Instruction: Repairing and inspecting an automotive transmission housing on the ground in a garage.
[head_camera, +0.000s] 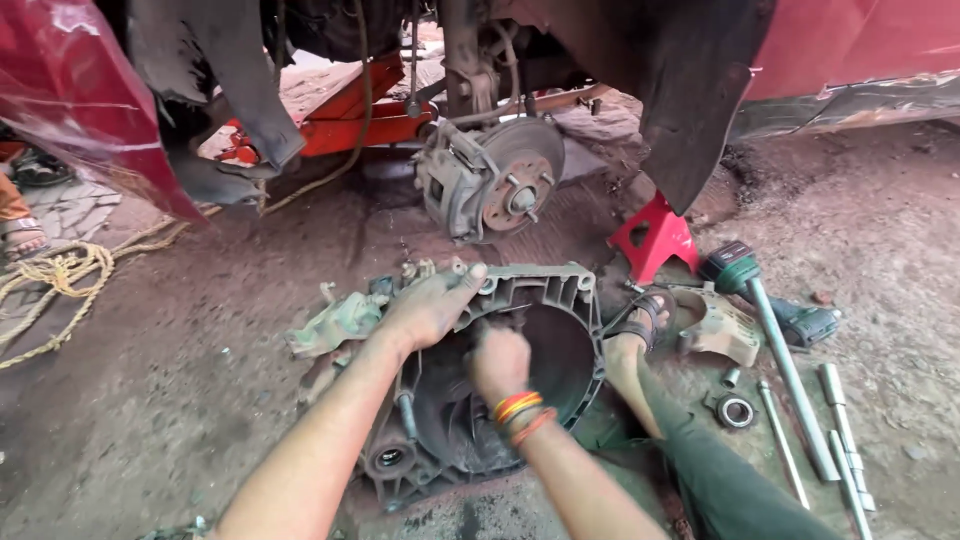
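At the far left of the dirt ground lies a coil of yellowish rope, beside a red car body propped above an orange floor jack. Near the middle, the gearbox housing rests on the ground with its open bell mouth facing up and its long axis running from lower left to upper right. The left hand lies flat on its upper rim, palm down with fingers spread, pressing rather than gripping. The right hand (wrist ringed with orange bands) reaches down inside the bell, so it is the nearer to the parts inside; it looks clenched, perhaps around something, but I cannot tell what. Above hangs the bare brake disc. Further right stand a red axle stand, a sandalled foot, a bearing and long socket bars.
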